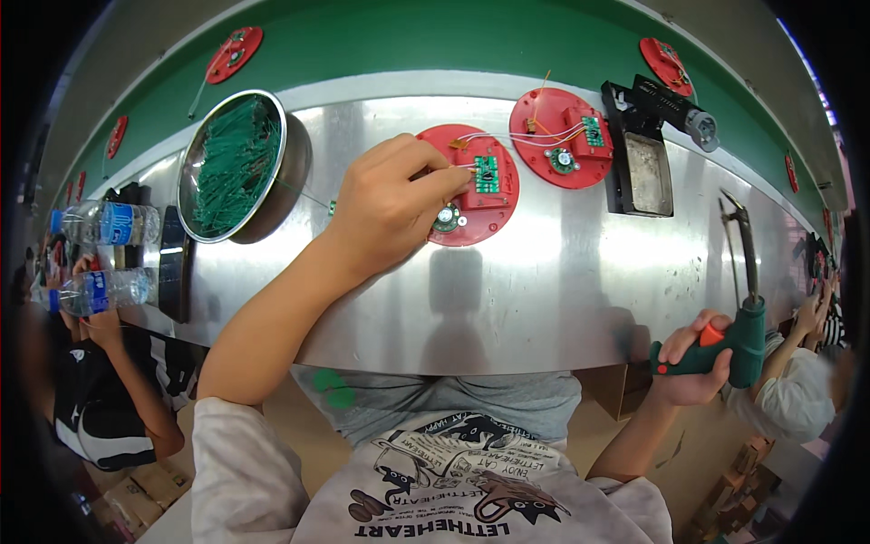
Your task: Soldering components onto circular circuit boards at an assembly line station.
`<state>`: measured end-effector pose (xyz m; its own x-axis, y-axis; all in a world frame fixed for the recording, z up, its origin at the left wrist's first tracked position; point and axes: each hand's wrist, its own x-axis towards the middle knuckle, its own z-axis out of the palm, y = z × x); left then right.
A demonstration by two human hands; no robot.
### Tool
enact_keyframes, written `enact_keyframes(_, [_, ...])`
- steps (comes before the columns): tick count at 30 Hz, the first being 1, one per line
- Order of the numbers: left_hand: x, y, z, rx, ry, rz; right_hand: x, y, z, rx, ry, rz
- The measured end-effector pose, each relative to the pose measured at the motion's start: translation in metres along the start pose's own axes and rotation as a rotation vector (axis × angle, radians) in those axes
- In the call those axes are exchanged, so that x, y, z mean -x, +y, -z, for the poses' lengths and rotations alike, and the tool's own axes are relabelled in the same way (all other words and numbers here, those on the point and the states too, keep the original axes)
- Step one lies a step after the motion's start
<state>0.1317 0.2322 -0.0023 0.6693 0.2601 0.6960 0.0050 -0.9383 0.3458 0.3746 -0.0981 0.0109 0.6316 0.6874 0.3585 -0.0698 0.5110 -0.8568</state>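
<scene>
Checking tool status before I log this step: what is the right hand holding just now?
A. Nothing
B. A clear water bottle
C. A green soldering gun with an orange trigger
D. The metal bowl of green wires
C: the right hand grips a green soldering gun off the table's near edge, its long tip pointing up, while the left hand rests on the red disc carrying a small green circuit board.

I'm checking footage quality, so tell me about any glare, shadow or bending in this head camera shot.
Head view: bright glare streaks the steel workbench; a soft head shadow falls below the red disc assembly under the left hand; the fisheye bows the green conveyor belt and blackens the corners; the right hand near the rim stays sharp.
</scene>
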Motion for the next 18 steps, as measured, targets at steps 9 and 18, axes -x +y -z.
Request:
enact_keyframes(9, [-0.032, 0.030, 0.011, -0.068, -0.050, 0.043, -0.005, -0.013, 0.077, -0.002, 0.367, 0.097])
enact_keyframes(18, [-0.187, -0.060, -0.013, -0.454, -0.604, 0.432, -0.028, -0.009, 0.048, -0.056, 0.814, 0.013])
